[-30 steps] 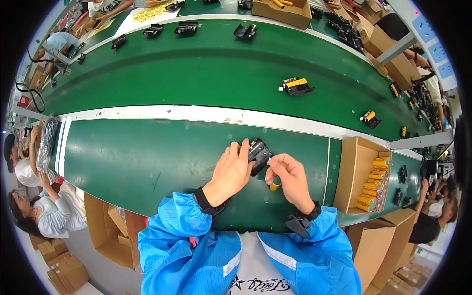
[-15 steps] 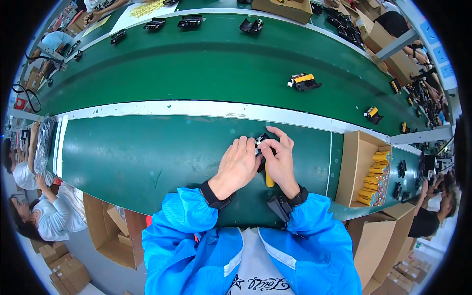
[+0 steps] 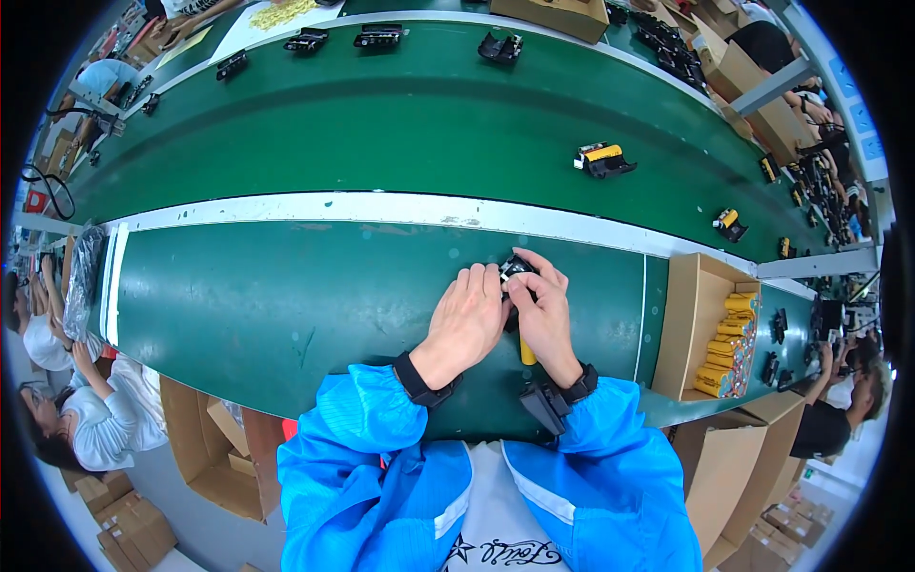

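Note:
My left hand (image 3: 464, 315) and my right hand (image 3: 541, 319) meet over the green bench, both closed around a small black plastic housing (image 3: 516, 267). My left fingers press against its left side, with their tips partly hidden. The right thumb and index finger pinch near its middle, where a small pale part shows. Below the housing, between my hands, a yellow cylindrical battery pack (image 3: 527, 352) sticks out. Its upper end is covered, so I cannot tell whether it is joined to the housing. Black bands circle both wrists.
A cardboard box (image 3: 679, 329) of yellow battery packs (image 3: 726, 343) stands at right. Beyond a white rail (image 3: 381, 207), a green conveyor belt (image 3: 362, 133) carries black housings (image 3: 500, 48), some holding yellow packs (image 3: 603, 160). Open cartons (image 3: 214, 443) flank me; people work at both sides.
The housing has turned slightly in my fingers and shows more of its dark face. Less of the yellow battery pack shows below it. Pieces on the belt have shifted right.

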`<state>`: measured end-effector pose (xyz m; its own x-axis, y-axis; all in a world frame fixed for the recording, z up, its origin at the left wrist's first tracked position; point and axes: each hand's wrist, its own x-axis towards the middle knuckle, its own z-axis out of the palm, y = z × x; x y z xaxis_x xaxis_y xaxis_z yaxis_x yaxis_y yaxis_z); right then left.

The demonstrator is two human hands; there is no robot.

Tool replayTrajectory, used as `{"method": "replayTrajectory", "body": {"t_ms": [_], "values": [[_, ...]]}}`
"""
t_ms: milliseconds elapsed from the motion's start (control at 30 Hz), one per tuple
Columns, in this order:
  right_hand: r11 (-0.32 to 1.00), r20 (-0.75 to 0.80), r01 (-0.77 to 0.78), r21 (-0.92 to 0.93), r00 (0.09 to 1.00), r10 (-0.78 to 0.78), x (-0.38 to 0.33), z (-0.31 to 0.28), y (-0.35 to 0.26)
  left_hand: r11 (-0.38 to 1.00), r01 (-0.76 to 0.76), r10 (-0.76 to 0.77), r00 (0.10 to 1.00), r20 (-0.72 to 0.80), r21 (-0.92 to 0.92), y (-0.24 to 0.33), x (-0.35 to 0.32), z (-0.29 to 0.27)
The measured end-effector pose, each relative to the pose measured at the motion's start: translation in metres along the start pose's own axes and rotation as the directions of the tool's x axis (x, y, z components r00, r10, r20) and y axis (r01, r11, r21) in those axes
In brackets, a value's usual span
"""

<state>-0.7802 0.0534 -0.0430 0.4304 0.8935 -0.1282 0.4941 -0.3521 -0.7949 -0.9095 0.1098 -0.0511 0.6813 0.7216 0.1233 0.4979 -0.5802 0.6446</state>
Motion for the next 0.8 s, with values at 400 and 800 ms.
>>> {"method": "replayTrajectory", "body": {"t_ms": [400, 800], "values": [[0.988, -0.016, 0.025, -0.149, 0.999, -0.028, 0.007, 0.005, -0.012, 0.991, -0.017, 0.016, 1.0, 0.007, 0.134, -0.001, -0.001, 0.001], [0.942, 0.245, -0.301, 0.148, 0.934, 0.26, -0.042, -0.044, -0.006, 0.995, 0.102, -0.102, 0.994, -0.043, 0.006, 0.0, -0.003, -0.004]]}}
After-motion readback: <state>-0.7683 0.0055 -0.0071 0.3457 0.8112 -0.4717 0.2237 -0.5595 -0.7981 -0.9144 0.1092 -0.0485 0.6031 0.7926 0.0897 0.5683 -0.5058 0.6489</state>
